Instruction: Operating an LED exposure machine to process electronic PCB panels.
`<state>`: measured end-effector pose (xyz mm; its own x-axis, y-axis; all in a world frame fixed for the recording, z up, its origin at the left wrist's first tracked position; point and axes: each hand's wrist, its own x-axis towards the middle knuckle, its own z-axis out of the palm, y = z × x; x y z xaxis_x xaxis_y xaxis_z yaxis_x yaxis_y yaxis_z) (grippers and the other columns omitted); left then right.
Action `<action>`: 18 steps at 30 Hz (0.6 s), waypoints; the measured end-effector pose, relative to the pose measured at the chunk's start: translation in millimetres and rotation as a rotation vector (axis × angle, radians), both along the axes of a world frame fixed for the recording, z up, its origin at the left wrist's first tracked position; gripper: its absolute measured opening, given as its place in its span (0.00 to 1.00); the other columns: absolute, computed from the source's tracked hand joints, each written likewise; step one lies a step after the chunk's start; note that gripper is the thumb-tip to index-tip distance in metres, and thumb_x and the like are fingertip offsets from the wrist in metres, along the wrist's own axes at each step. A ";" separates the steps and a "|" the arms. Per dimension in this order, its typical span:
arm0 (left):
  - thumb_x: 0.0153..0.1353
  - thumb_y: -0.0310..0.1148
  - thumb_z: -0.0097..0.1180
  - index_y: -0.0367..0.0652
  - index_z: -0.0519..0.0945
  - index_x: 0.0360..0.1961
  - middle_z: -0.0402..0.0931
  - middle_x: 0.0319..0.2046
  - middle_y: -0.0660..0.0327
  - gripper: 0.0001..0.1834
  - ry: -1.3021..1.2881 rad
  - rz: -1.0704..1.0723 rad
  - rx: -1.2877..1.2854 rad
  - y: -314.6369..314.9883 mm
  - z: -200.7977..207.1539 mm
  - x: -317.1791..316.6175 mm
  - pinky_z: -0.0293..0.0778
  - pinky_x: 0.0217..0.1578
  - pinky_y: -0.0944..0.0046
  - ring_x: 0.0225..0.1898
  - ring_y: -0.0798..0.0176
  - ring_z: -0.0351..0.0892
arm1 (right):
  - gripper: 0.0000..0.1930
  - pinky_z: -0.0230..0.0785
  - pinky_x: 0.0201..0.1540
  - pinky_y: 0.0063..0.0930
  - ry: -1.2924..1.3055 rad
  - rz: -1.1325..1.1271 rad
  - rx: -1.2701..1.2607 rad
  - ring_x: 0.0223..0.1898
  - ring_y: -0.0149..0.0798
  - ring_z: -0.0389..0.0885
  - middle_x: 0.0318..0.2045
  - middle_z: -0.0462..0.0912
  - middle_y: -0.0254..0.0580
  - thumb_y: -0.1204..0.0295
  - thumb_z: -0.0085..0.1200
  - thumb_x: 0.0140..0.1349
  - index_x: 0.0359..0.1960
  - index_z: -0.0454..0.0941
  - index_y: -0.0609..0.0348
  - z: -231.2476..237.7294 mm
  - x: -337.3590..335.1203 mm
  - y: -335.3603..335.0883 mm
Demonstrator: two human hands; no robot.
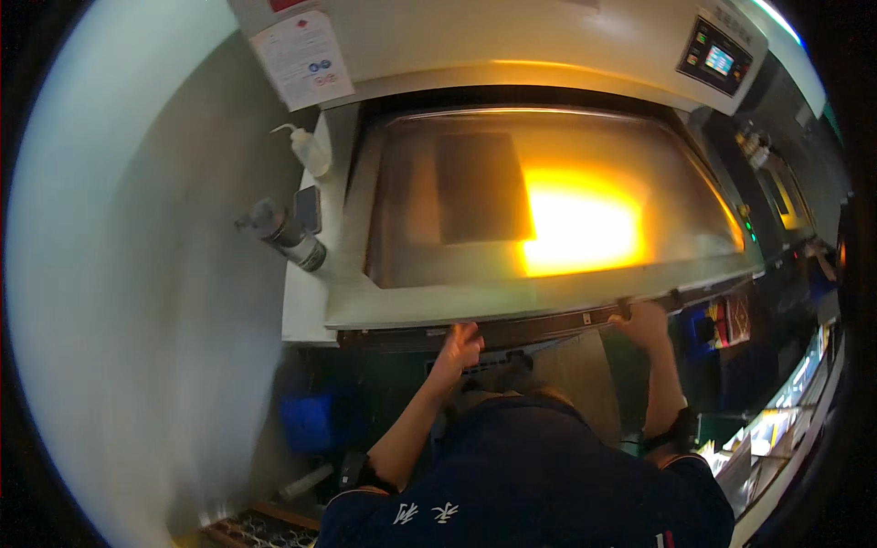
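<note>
A wide machine has a framed flat bed [438, 297] under a pale hood, with a sheet-like film across it. Under the film lies a dark rectangular panel [480, 187], and strong yellow light glows to its right. Just below the frame's front edge is my left hand [459, 354], fingers loosely bent and apart, holding nothing I can see. Farther right, my right hand [645, 323] is at the front edge beside a small dark latch [624, 309]. Its thumb stands away from the fingers; whether it touches the latch, I cannot tell.
On the left ledge stand a white squeeze bottle [311, 151], a dark phone-like device [308, 210] and a clear bottle with a dark top [297, 245]. A control panel [715, 57] sits at the hood's upper right. Below left is a blue bin [308, 423].
</note>
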<state>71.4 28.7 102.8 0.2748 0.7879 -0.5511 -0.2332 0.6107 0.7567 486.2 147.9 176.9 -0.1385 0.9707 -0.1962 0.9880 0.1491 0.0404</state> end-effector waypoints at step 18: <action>0.51 0.51 0.65 0.43 0.52 0.70 0.57 0.68 0.55 0.51 -0.491 0.823 1.010 133.0 194.7 23.6 0.52 0.68 0.42 0.69 0.49 0.55 | 0.35 0.66 0.60 0.46 0.371 0.501 -0.389 0.58 0.52 0.74 0.51 0.78 0.47 0.58 0.65 0.54 0.62 0.68 0.55 -72.8 -168.8 104.2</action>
<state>95.0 161.7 297.5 -0.4593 0.8107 0.3632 -0.6217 -0.5854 0.5204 317.4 252.1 104.1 -0.6718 0.6432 -0.3674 0.7357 0.5221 -0.4314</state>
